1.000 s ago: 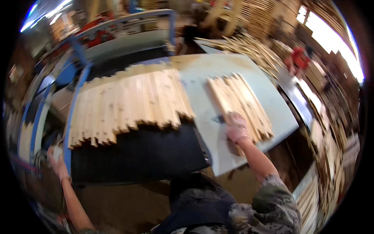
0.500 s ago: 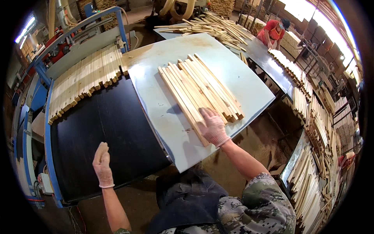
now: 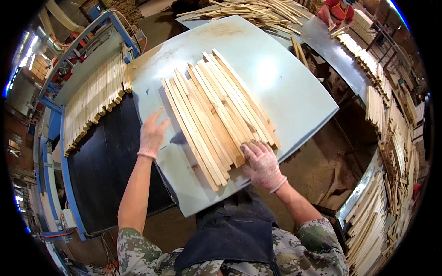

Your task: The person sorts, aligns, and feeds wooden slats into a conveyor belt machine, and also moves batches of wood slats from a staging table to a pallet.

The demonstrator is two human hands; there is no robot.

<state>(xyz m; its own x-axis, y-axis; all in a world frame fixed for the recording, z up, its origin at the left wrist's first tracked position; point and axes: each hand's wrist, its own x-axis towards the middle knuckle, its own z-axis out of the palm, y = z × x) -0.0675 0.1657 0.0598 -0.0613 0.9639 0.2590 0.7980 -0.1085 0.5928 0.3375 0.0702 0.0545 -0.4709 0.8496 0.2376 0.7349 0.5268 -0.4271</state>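
Several pale wooden strips (image 3: 209,108) lie side by side on a light grey-blue tabletop (image 3: 294,92), their near ends uneven. My right hand (image 3: 262,163), in a pale glove with darkened fingertips, rests against the near ends at the right of the bundle, fingers bent over them; whether it grips any strip I cannot tell. My left hand (image 3: 154,133), gloved too, hovers by the tabletop's left edge, apart from the strips, its thumb and fingers spread and holding nothing.
On my left, a blue-framed machine (image 3: 57,110) has a black belt (image 3: 115,170) carrying a row of strips (image 3: 94,99). Loose sticks (image 3: 258,16) are heaped beyond the tabletop. A co-worker in red (image 3: 338,14) stands far right, behind more stacked strips (image 3: 366,60).
My left hand has moved from above the black belt to the tabletop's left edge, its fingers spreading. My right hand has shifted rightward along the near ends of the strips.
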